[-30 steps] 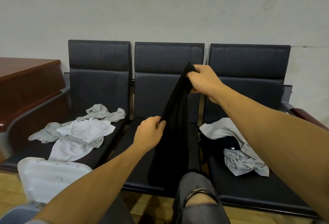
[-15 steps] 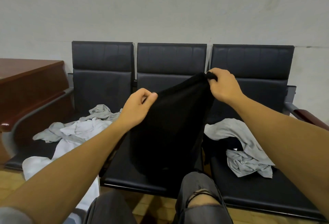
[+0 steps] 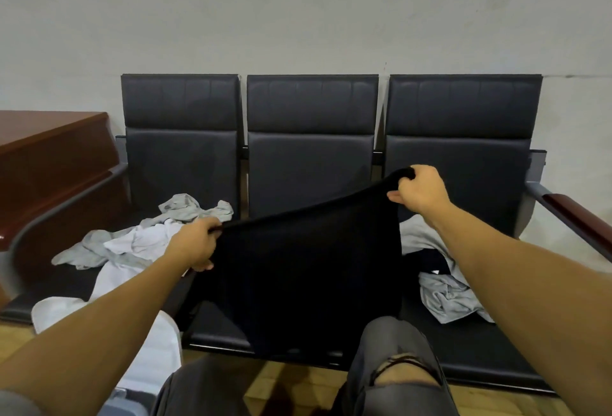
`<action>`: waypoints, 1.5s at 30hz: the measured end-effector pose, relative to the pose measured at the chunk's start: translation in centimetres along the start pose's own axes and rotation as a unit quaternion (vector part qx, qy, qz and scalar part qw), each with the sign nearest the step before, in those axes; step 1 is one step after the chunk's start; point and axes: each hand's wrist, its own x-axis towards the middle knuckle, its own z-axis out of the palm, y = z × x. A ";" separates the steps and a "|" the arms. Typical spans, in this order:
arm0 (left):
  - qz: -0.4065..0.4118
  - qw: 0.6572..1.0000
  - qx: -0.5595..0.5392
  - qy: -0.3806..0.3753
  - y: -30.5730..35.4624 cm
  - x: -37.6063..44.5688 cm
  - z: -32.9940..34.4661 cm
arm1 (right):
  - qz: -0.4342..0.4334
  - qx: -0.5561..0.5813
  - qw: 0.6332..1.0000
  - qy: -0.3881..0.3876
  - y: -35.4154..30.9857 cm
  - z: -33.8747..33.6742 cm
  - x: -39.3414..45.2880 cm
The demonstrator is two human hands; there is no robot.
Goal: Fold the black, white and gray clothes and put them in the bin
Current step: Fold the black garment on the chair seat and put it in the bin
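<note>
A black garment (image 3: pixel 308 276) hangs spread wide over the middle seat of a three-seat bench (image 3: pixel 311 107). My left hand (image 3: pixel 195 243) grips its left top corner low, near the left seat. My right hand (image 3: pixel 420 190) grips the right top corner higher up. On the left seat lies a heap of gray and white clothes (image 3: pixel 132 243). A gray garment over a black one (image 3: pixel 443 286) is on the right seat. The white bin lid (image 3: pixel 159 343) shows at the lower left, partly behind my left arm.
A reddish wooden desk (image 3: pixel 49 157) stands left of the bench. The bench has a wood-capped armrest (image 3: pixel 576 217) on the right. My knees in gray ripped jeans (image 3: pixel 397 372) are close to the seat's front edge. The floor is wooden.
My hands have drawn apart, opening the black garment from a narrow hanging strip into a wide sheet. My left hand has gone left and down; the right hand has gone right.
</note>
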 end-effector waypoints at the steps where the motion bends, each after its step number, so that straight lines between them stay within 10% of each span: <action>1: 0.004 0.995 -0.098 0.023 0.7 0.1 0.2 | 0.013 0.045 0.999 0.001 0.1 0.7 0.1; 5: 0.128 0.922 -0.362 0.045 6.6 -0.8 0.3 | 0.033 0.244 0.969 -0.023 -2.4 4.1 -1.2; 10: 0.192 0.810 -0.538 -0.133 13.3 -3.1 0.2 | 0.011 0.273 0.904 -0.329 -5.7 5.0 -4.0; 13: 0.186 0.802 -0.523 -0.222 13.4 -1.8 0.4 | 0.021 0.250 0.876 -0.412 -6.0 5.5 -3.0; 22: 0.097 0.911 -0.375 0.139 14.6 14.8 -8.2 | -0.007 0.227 0.967 0.115 -8.5 4.3 13.5; 31: 0.261 0.935 0.009 0.238 9.0 12.0 -13.8 | -0.075 0.129 0.969 0.197 -8.2 -0.8 13.2; 38: 0.237 0.964 0.119 -0.022 -1.5 5.6 -1.5 | -0.075 -0.151 0.985 -0.030 10.7 4.3 2.0; 42: 0.170 0.916 0.145 -0.334 -4.9 3.1 5.2 | 0.030 -0.309 0.874 -0.375 17.9 6.3 -1.2; 45: 0.141 0.903 0.136 -0.382 -5.9 3.8 9.6 | 0.066 -0.301 0.870 -0.386 20.0 8.0 -0.7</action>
